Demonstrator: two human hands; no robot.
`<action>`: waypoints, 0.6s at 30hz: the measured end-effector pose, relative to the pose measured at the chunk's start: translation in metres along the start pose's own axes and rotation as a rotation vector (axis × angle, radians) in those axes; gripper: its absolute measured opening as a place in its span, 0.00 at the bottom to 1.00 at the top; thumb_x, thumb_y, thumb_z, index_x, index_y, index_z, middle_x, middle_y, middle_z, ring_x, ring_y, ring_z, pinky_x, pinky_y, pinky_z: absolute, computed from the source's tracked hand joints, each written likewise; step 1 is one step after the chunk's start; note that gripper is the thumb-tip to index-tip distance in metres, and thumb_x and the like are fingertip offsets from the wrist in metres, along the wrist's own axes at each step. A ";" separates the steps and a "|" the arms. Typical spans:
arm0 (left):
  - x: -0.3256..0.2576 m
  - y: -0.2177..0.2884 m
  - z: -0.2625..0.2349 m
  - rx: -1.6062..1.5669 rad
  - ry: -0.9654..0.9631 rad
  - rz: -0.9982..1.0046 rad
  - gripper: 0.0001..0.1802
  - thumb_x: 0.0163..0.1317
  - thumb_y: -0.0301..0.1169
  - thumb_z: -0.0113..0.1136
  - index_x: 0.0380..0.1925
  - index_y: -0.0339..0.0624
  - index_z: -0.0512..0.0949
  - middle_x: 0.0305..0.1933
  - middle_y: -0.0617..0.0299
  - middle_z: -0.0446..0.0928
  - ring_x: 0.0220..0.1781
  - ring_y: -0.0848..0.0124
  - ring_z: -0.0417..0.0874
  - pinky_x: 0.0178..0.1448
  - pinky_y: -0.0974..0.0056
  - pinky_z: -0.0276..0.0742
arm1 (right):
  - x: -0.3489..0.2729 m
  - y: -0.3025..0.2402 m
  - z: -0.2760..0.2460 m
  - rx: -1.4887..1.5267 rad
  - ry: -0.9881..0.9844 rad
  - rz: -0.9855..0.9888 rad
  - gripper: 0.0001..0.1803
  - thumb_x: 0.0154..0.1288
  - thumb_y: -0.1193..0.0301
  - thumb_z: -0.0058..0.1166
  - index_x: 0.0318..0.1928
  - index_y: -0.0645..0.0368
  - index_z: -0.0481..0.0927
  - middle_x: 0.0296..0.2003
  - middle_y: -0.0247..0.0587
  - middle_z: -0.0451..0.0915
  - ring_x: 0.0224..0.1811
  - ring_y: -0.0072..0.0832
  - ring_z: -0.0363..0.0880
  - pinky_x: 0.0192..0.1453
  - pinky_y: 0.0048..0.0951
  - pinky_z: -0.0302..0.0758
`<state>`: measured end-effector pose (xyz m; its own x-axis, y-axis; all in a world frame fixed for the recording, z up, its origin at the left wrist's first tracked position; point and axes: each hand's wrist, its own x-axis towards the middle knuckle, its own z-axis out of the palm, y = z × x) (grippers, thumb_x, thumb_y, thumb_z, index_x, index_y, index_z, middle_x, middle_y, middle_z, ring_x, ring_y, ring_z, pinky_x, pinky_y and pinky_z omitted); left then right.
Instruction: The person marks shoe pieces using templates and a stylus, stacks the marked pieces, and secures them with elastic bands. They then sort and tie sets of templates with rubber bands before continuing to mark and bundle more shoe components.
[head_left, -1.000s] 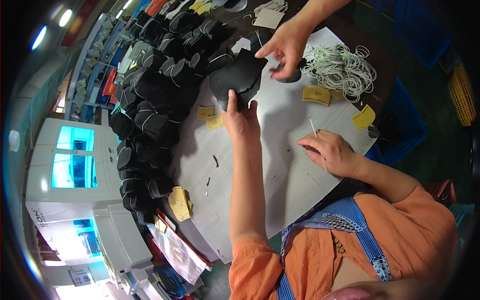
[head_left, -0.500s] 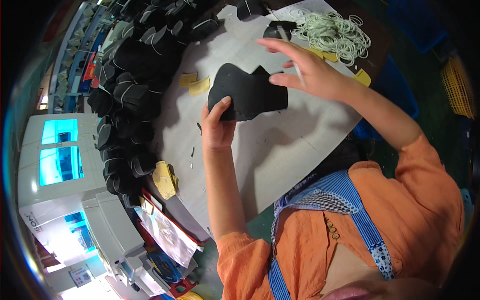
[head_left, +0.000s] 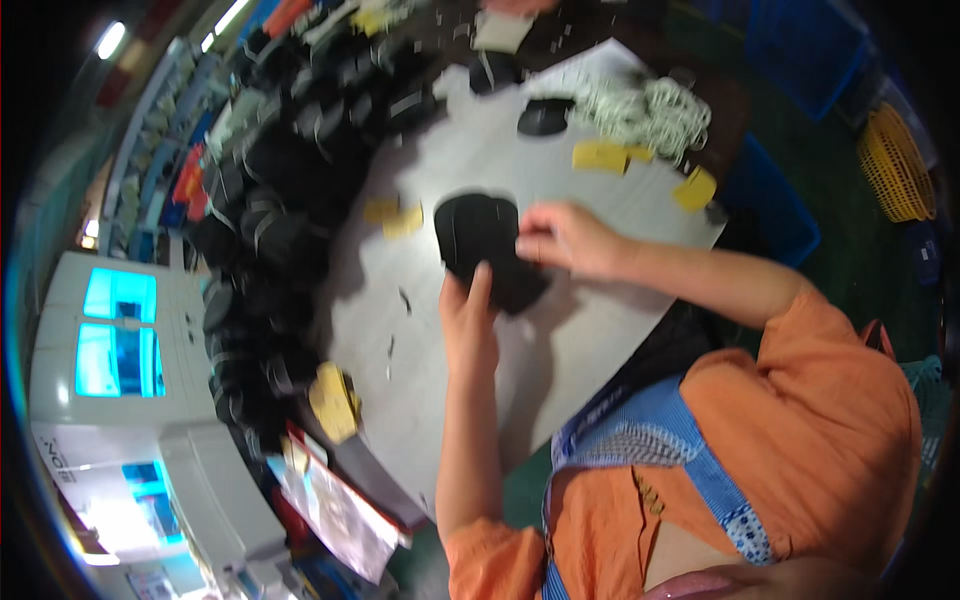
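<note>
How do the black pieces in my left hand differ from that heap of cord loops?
The black pieces look broad and flat; the cord loops are thin and tangled. The cord loops are pale, unlike the black pieces. Your left hand holds the black pieces, while the cord loops lie heaped, unheld.

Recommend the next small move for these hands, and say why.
Perhaps nudge the black pieces even with the right hand: their edges look staggered, though blurred, the left hand grips their near side, and the right hand is at their right edge.

Black sheets [head_left: 478, 228], whitish cords [head_left: 655, 115], yellow cards [head_left: 600, 156], orange shirt [head_left: 840, 420], blue apron [head_left: 716, 485], blue-and-white floral patch [head_left: 748, 533]
</note>
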<state>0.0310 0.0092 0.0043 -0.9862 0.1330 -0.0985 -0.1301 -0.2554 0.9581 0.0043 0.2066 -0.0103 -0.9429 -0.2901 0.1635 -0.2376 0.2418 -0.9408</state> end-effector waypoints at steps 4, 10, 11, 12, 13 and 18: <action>-0.008 0.022 -0.081 0.620 -0.099 0.040 0.23 0.66 0.24 0.58 0.60 0.30 0.70 0.55 0.59 0.78 0.54 0.71 0.78 0.59 0.66 0.73 | -0.021 -0.005 -0.024 0.071 -0.036 0.042 0.11 0.72 0.68 0.55 0.47 0.62 0.79 0.32 0.39 0.85 0.34 0.27 0.84 0.42 0.30 0.80; -0.070 0.033 -0.081 1.554 0.265 0.329 0.31 0.55 0.29 0.68 0.59 0.37 0.71 0.54 0.49 0.77 0.56 0.53 0.78 0.61 0.53 0.73 | -0.033 -0.025 -0.088 -0.394 0.185 -0.326 0.11 0.72 0.68 0.54 0.48 0.61 0.80 0.32 0.43 0.85 0.35 0.34 0.86 0.44 0.33 0.80; -0.075 0.024 -0.068 1.563 0.349 0.557 0.32 0.54 0.29 0.69 0.61 0.39 0.71 0.56 0.49 0.76 0.57 0.50 0.77 0.62 0.51 0.73 | -0.032 -0.029 -0.095 -0.391 0.188 -0.331 0.11 0.72 0.68 0.54 0.48 0.61 0.80 0.32 0.43 0.85 0.35 0.34 0.86 0.44 0.33 0.80; -0.078 0.012 -0.061 1.463 0.183 0.600 0.31 0.55 0.30 0.69 0.60 0.43 0.73 0.58 0.49 0.74 0.59 0.50 0.75 0.63 0.52 0.72 | -0.029 -0.033 -0.100 -0.440 0.228 -0.349 0.10 0.72 0.68 0.54 0.48 0.60 0.80 0.33 0.44 0.85 0.36 0.36 0.86 0.44 0.34 0.80; -0.086 -0.003 -0.051 1.349 0.066 0.566 0.29 0.55 0.29 0.69 0.58 0.44 0.74 0.61 0.49 0.73 0.62 0.50 0.74 0.65 0.53 0.71 | -0.031 -0.036 -0.101 -0.489 0.266 -0.360 0.10 0.72 0.68 0.53 0.48 0.60 0.80 0.33 0.46 0.85 0.36 0.38 0.86 0.44 0.34 0.80; -0.109 -0.022 -0.034 1.414 -0.101 0.614 0.24 0.60 0.30 0.64 0.58 0.42 0.75 0.63 0.50 0.72 0.66 0.50 0.71 0.67 0.52 0.70 | -0.062 -0.048 -0.067 -0.447 0.108 -0.363 0.10 0.73 0.68 0.50 0.48 0.59 0.79 0.33 0.44 0.85 0.36 0.39 0.85 0.42 0.36 0.79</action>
<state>0.1376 -0.0323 -0.0153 -0.8316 0.4276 0.3545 0.5365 0.7836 0.3134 0.0584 0.2751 0.0444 -0.7957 -0.3368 0.5034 -0.6030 0.5184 -0.6063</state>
